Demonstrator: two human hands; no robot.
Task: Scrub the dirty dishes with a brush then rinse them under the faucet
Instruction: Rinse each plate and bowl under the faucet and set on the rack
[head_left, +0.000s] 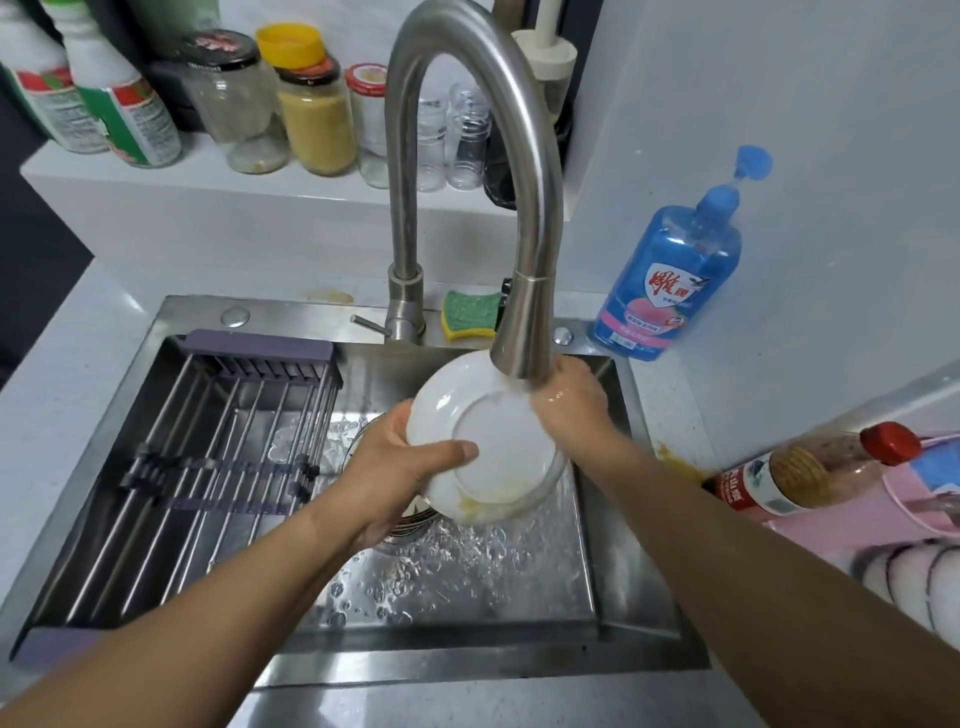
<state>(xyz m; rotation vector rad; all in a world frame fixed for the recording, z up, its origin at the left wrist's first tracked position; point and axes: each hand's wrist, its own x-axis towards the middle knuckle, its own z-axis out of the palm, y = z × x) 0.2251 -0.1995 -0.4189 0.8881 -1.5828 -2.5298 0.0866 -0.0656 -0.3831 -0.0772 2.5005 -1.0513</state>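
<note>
A white plate is tilted with its underside toward me, right under the spout of the steel faucet. Yellow residue clings to its lower rim. My left hand grips the plate's left edge, thumb across the underside. My right hand is wet and sits at the plate's right edge, below the spout; its fingers are hidden behind the plate. Water splashes in the steel sink below. More dishes lie under the plate, mostly hidden. No brush is visible.
A drying rack spans the sink's left half. A green-yellow sponge lies behind the faucet, and a blue soap bottle stands at the right. Jars and bottles line the back shelf. A red-capped bottle lies on the right.
</note>
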